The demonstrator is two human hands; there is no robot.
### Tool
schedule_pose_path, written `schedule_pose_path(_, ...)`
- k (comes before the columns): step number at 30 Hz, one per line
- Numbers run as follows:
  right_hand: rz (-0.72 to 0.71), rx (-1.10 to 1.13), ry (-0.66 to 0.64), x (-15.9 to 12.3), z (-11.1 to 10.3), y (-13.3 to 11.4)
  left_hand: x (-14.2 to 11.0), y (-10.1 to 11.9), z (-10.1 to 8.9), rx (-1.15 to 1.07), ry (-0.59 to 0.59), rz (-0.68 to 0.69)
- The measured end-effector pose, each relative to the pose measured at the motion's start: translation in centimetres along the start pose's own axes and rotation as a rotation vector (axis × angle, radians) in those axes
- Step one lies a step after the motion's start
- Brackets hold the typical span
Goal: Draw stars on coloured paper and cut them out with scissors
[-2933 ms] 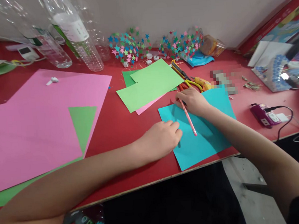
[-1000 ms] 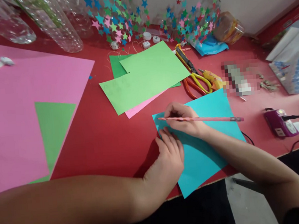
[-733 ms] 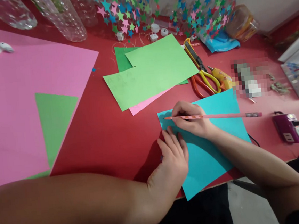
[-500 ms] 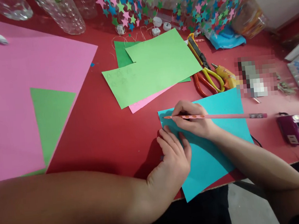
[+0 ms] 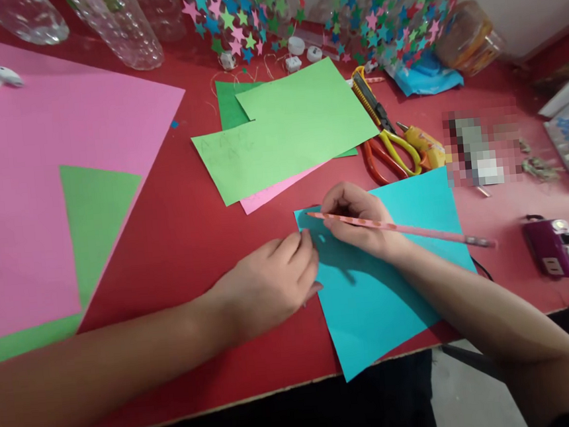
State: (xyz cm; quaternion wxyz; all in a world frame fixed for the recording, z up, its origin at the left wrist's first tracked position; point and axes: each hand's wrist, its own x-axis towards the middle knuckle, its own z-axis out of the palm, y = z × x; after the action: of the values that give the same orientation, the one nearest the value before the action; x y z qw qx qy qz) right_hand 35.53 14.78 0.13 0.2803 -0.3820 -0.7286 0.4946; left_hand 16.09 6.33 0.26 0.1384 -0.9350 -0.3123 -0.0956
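My right hand is closed around a pink pencil with orange spots. The pencil's point meets or nearly meets the top left corner of a blue sheet of paper. My left hand is at the left edge of that sheet, fingers curled and drawn together. Its fingertips are near the sheet's upper left edge; whether something small is between them is hidden. Beyond my hands, a light green sheet with faint pencilled star shapes lies over a dark green sheet and a pink piece.
Pliers and a yellow glue gun lie behind the blue sheet. A large pink sheet at left carries a green piece and a white earbud. Clear bottles and a purple power adapter are around.
My left hand has moved left off the blue sheet to its edge, its fingers now curled. The pencil's back end has swung down slightly, its point still near the corner.
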Motion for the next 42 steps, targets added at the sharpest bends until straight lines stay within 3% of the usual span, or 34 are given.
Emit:
schedule_pose_path(4, -0.028, -0.103, -0.039, -0.1, 0.0, -0.1, -1.2, -1.0, 0.5, -0.091, 0.048, -0.023)
schedule_pose_path(13, -0.002, -0.137, -0.053, 0.0, -0.1, -0.1, -1.0, -1.1, 0.0, -0.082, 0.078, -0.014)
schedule_pose_path(23, 0.021, -0.111, -0.034, 0.0, -0.2, 0.0, -0.9, -2.5, 0.0, -0.46, -0.09, -0.096)
schedule_pose_path(32, 0.025, -0.074, -0.016, 0.0, -0.1, -0.2, -0.7, -3.9, 0.5, -0.675, -0.036, -0.184)
schedule_pose_path(37, 0.015, -0.066, -0.009, -0.1, -0.1, -0.3, -0.8, -3.5, 0.2, -0.551, -0.112, -0.125)
schedule_pose_path(42, -0.042, -0.14, -0.01, -0.4, 0.0, -0.3, -1.1, -1.8, 0.2, -0.232, -0.03, 0.005)
